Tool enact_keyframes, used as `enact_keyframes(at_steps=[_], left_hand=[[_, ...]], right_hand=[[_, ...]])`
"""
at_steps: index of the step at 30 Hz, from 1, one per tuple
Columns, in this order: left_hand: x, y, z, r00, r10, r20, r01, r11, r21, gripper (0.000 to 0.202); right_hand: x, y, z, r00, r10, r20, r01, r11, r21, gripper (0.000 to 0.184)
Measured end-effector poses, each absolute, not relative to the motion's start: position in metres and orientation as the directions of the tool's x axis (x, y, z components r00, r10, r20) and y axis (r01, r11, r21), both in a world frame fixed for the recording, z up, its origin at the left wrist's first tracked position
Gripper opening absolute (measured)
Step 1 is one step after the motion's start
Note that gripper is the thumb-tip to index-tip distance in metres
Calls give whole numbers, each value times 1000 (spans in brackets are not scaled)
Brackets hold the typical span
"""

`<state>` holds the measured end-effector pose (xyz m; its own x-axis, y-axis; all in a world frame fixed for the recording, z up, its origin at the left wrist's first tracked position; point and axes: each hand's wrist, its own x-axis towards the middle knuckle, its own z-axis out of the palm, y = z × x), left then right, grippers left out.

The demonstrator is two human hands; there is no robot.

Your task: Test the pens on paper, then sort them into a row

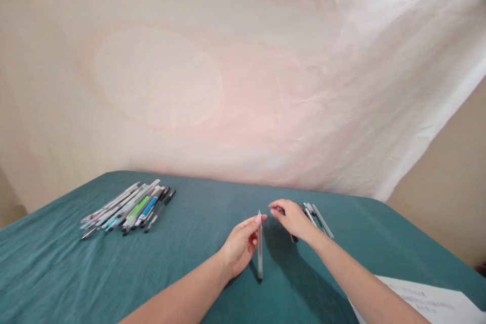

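My left hand (242, 244) is closed around a slim clear-barrelled pen (260, 253), pinching it near its upper end. The pen stands nearly upright over the table, its pointed bare tip up and its dark end down. Just to the right, my right hand (291, 217) is held with curled fingers, thumb and fingertips close together and apart from the pen. Something dark shows between those fingers, too small to make out. Behind and under the right hand lies a small group of pens (322, 221), partly hidden by it.
On the left of the green-covered table (212, 202) lies a pile of many pens (125, 207), some with green and blue labels. A printed white sheet (429, 301) lies at the front right, partly under my right forearm. A pale cloth (243, 71) hangs behind the table.
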<state>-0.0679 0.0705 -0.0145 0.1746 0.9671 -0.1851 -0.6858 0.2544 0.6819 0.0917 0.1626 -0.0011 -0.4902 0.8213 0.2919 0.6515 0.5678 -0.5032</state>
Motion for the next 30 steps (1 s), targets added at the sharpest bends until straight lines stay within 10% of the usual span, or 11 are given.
enact_keyframes(at_steps=[7,30], left_hand=[[-72,76,-20,94,986,-138,-740,162,653,23],[-73,79,-22,-20,987,-158,-779,83,621,7]], right_hand=[[74,87,-3,-537,842,-44,423,223,-878,47],[97,52,-21,-268,959,-96,118,-66,-991,48]])
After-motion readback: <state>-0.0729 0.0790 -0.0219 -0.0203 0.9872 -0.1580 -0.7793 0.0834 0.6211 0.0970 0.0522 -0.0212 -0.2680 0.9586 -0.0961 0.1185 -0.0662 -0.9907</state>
